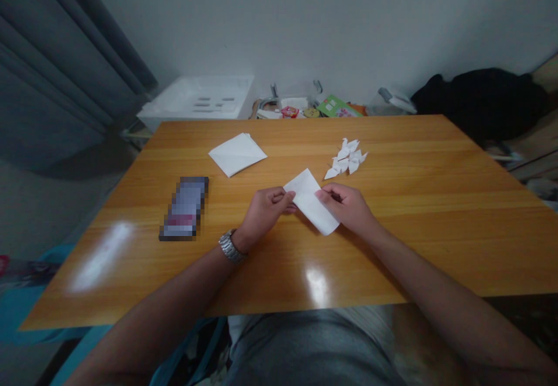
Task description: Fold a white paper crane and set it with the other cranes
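Observation:
A folded white sheet of paper (311, 203), shaped as a long rectangle, is held at a slant just above the table between my two hands. My left hand (272, 204), with a metal watch at its wrist, pinches the left edge between thumb and fingers. On the opposite edge my right hand (346, 203) grips the paper, thumb on top and fingers curled beneath. Beyond the right hand lies a small cluster of folded white paper cranes (347, 159). A stack of white paper sheets (238, 154) rests farther back on the left.
A phone (185, 208) with a blurred-out screen lies on the left of the wooden table (436, 235). Behind the far edge are a white tray (204, 96), a green booklet (337, 107) and small items. A black cloth heap (479, 101) is at the back right.

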`<state>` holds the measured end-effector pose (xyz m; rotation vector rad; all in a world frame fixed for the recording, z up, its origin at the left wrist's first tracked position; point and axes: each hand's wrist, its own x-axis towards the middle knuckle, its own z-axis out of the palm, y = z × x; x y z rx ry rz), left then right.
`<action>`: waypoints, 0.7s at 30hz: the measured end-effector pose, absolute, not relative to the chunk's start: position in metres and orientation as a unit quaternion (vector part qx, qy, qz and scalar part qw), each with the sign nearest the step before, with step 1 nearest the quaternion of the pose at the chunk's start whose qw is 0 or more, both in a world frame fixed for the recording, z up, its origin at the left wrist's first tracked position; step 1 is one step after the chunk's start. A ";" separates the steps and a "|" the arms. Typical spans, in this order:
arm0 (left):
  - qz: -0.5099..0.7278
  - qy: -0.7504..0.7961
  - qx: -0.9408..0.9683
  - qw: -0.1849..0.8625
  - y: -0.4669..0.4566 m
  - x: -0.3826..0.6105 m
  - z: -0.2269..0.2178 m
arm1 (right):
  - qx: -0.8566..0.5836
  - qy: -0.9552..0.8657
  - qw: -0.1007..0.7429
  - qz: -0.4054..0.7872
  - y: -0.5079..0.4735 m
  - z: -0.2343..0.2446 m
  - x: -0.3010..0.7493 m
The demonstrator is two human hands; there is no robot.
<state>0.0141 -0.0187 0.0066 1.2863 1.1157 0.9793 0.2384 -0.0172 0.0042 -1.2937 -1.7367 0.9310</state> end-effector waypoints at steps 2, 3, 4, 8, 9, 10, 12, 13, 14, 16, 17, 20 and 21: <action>0.399 0.478 0.570 0.536 -0.018 0.010 0.010 | -0.498 -0.681 0.361 0.398 -0.016 0.004 0.241; 0.390 0.477 0.582 0.531 -0.017 0.008 0.011 | -0.492 -0.682 0.348 0.415 -0.016 0.004 0.242; 0.380 0.475 0.592 0.529 -0.016 0.006 0.012 | -0.486 -0.683 0.334 0.431 -0.015 0.005 0.243; 0.365 0.465 0.592 0.547 -0.013 0.003 0.010 | -0.474 -0.679 0.313 0.465 -0.015 0.006 0.244; 0.374 0.462 0.582 0.555 -0.013 0.003 0.008 | -0.477 -0.676 0.319 0.463 -0.015 0.007 0.244; 0.384 0.458 0.572 0.562 -0.013 0.004 0.006 | -0.480 -0.673 0.327 0.458 -0.016 0.007 0.243; 0.406 0.448 0.555 0.571 -0.013 0.006 0.004 | -0.483 -0.671 0.336 0.450 -0.017 0.007 0.242; 0.416 0.444 0.549 0.573 -0.014 0.007 0.003 | -0.483 -0.673 0.338 0.448 -0.017 0.007 0.241; 0.423 0.442 0.544 0.574 -0.014 0.007 0.004 | -0.481 -0.674 0.338 0.447 -0.018 0.008 0.240; 0.433 0.443 0.540 0.570 -0.015 0.008 0.005 | -0.477 -0.678 0.335 0.448 -0.019 0.008 0.239; 0.436 0.445 0.541 0.565 -0.015 0.007 0.006 | -0.475 -0.679 0.334 0.449 -0.019 0.008 0.238; 0.441 0.451 0.554 0.543 -0.015 0.007 0.009 | -0.473 -0.678 0.337 0.451 -0.020 0.008 0.237; 0.443 0.454 0.557 0.536 -0.015 0.007 0.009 | -0.474 -0.675 0.340 0.452 -0.021 0.008 0.236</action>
